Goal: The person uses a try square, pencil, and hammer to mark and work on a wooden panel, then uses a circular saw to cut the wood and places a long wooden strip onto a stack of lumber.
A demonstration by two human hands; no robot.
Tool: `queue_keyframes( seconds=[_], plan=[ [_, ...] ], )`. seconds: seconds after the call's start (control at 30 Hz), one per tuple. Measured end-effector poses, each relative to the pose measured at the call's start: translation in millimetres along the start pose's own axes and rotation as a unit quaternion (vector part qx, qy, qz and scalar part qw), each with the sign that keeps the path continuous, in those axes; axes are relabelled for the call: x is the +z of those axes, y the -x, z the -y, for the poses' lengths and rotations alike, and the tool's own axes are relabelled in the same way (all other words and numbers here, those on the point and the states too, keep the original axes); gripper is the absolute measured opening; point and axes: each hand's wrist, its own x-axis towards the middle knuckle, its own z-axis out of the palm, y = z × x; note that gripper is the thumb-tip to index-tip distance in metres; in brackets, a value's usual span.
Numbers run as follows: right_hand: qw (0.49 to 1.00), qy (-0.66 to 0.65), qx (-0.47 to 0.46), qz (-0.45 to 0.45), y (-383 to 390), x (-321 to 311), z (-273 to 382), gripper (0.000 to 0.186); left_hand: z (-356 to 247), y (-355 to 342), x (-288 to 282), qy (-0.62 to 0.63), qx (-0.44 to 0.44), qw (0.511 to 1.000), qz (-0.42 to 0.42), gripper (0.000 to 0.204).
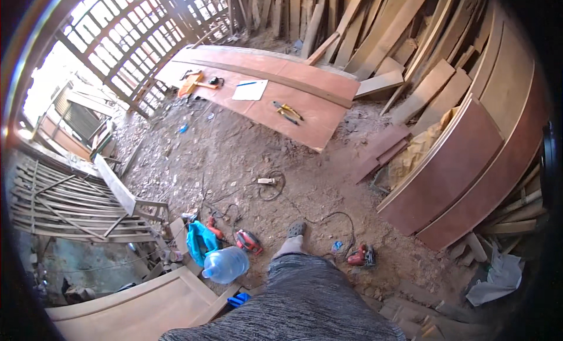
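Note:
Neither of my hands shows. A pinkish wooden panel (311,130) lies across the back, bearing a long strip (270,78), pliers (287,112), white paper (249,90) with a blue pen, an orange-yellow tool (189,83) and a small black item (216,81). Below me, my foot (296,229) in a grey clog stands on the dirt floor. Red power tools (248,242) lie left of it, beside a blue bag (201,242) and a water jug (226,265). Another red tool (360,256) sits right of it.
Planks (387,36) lean at the back right. Tall panels (440,177) stand at the right. A lattice frame (117,48) is at the back left, slatted frames (64,200) at the left, a door panel (129,306) at lower left. Cables and a power strip (267,181) cross the floor.

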Motion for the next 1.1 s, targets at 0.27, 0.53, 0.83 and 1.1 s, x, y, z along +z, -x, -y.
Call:
queue_keyframes(
  seconds=[0.27,0.53,0.83,1.1],
  plan=[
    [0.997,0.020,-0.023,0.065,-9,3,39,0.027,7,13,-15,0.015,-0.008,1.000,-0.006,0.037],
    [0.996,0.018,-0.030,0.085,4,7,45,0.027,3,7,-39,0.003,0.000,1.000,0.019,0.033],
    [0.996,-0.022,-0.013,0.089,57,12,33,0.027,-3,-16,-32,0.021,0.050,0.991,0.119,0.027],
    [0.994,-0.061,0.031,0.082,99,17,20,0.027,-100,-34,1,-0.097,0.105,0.954,0.263,0.016]
  ],
)
